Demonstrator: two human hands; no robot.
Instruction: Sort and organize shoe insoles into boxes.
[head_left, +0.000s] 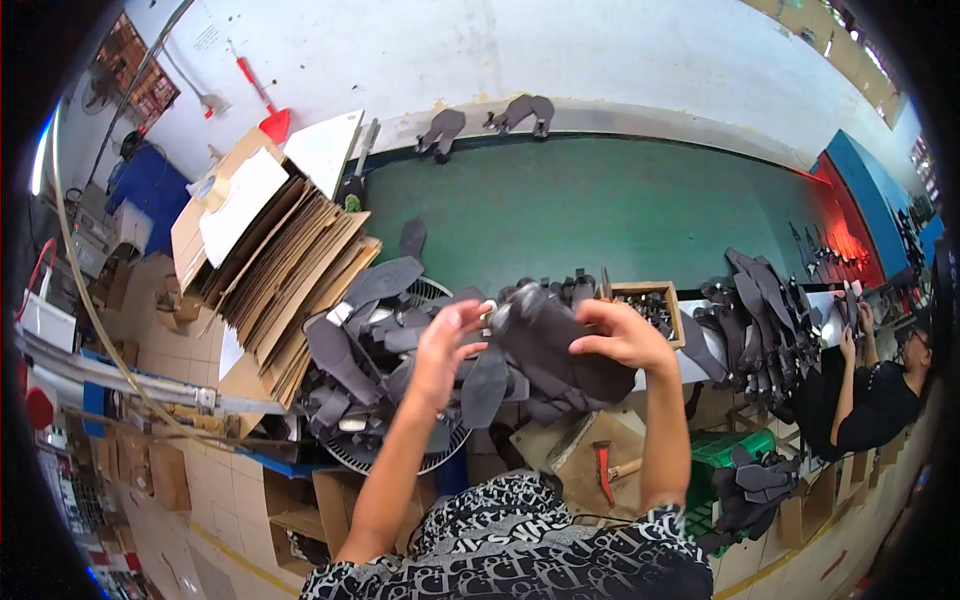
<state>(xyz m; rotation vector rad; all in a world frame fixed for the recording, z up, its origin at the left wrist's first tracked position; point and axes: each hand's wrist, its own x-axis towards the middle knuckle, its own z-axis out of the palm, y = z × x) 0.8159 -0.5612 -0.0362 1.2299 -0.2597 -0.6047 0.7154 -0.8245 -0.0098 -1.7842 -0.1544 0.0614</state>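
My left hand [437,355] is at the left end of a pile of dark grey shoe insoles [555,355], its thumb and fingers spread apart. A small pale spot shows by its fingertip; what it is I cannot make out. My right hand [632,338] comes in from the other side, its bent fingers and thumb closed on the upper right of a dark grey insole. Motion smears the near end of the pile. Left of my hands, a round wire-rimmed basket [455,448] is heaped with loose grey insoles [345,360].
A green conveyor belt [600,210] runs along the wall, with grey pieces [520,115] on its far ledge. Stacked cardboard [300,270] stands left. A wooden box of small parts [675,330], a hammer [603,470] and a green crate [725,450] lie right, near a co-worker [865,390].
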